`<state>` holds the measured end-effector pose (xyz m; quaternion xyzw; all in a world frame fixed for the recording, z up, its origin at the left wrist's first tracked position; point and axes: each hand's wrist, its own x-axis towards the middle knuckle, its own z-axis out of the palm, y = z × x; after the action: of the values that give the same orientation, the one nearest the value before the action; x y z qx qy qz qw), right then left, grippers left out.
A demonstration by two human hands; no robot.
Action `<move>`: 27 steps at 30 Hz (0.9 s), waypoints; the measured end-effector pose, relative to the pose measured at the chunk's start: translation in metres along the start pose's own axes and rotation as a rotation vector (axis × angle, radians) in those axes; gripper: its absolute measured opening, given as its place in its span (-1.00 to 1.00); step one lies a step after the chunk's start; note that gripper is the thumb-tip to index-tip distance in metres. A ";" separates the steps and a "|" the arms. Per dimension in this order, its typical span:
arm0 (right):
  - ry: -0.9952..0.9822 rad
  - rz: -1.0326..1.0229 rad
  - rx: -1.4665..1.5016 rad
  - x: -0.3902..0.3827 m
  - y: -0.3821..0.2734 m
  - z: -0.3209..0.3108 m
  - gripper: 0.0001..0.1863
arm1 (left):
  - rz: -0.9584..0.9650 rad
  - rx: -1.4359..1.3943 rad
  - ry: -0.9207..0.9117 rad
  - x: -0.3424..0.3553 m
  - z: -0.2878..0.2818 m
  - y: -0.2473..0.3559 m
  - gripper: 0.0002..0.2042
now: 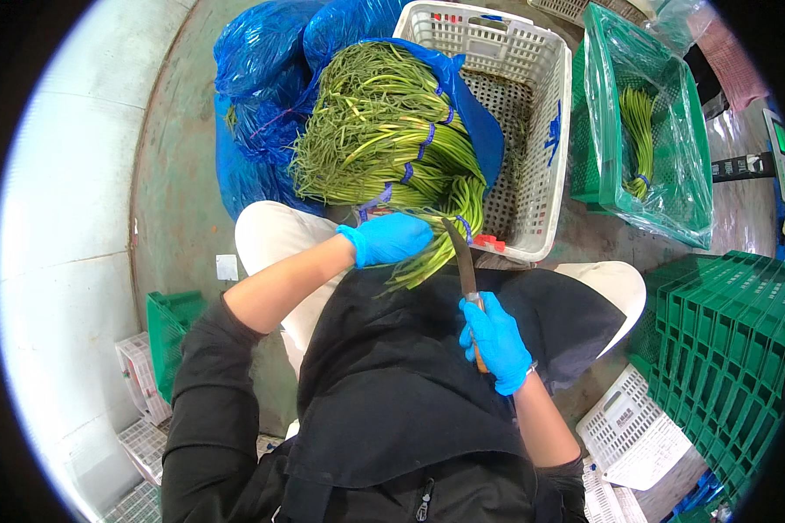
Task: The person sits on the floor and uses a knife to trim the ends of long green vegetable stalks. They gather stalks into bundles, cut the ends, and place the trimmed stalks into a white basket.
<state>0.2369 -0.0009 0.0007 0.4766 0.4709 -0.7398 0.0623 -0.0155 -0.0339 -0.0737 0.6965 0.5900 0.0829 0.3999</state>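
Observation:
My left hand (389, 240), in a blue glove, is closed on a bundle of garlic scapes (420, 266) just above my lap. A blue tie (464, 228) goes around that bundle. In my right hand (497, 342), also gloved in blue, is a knife (464, 261) gripped by its wooden handle. Its long curved blade points away from me, and its tip is beside the held bundle. Beyond my hands, several more tied bundles of garlic scapes (371, 122) lie piled in an opened blue plastic bag (487, 131). My left fingertips are partly hidden.
A white slotted crate (549, 183) stands right of the pile. Farther right, a plastic-lined green crate (602, 174) holds one tied bundle. Stacked green crates (724, 340) rise at the right, near a scale (783, 157). Full blue bags (262, 61) sit far left, by a pale wall (70, 218).

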 end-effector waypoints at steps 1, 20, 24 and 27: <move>-0.011 0.030 -0.025 -0.004 -0.002 0.000 -0.72 | -0.020 -0.007 0.027 -0.005 0.001 0.000 -0.73; -0.106 0.133 -0.203 0.006 -0.014 0.015 -0.69 | -0.187 -0.426 0.598 -0.034 0.052 0.040 -0.83; -0.131 0.110 -0.373 0.026 -0.027 0.030 -0.67 | -0.076 -0.295 0.579 -0.037 0.052 0.035 -0.86; -0.176 0.133 -0.399 0.032 -0.028 0.030 -0.63 | -0.248 -0.393 0.587 -0.043 0.053 0.028 -0.89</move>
<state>0.1851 0.0029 -0.0024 0.4183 0.5681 -0.6651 0.2447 0.0243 -0.0959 -0.0753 0.4760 0.7324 0.3418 0.3468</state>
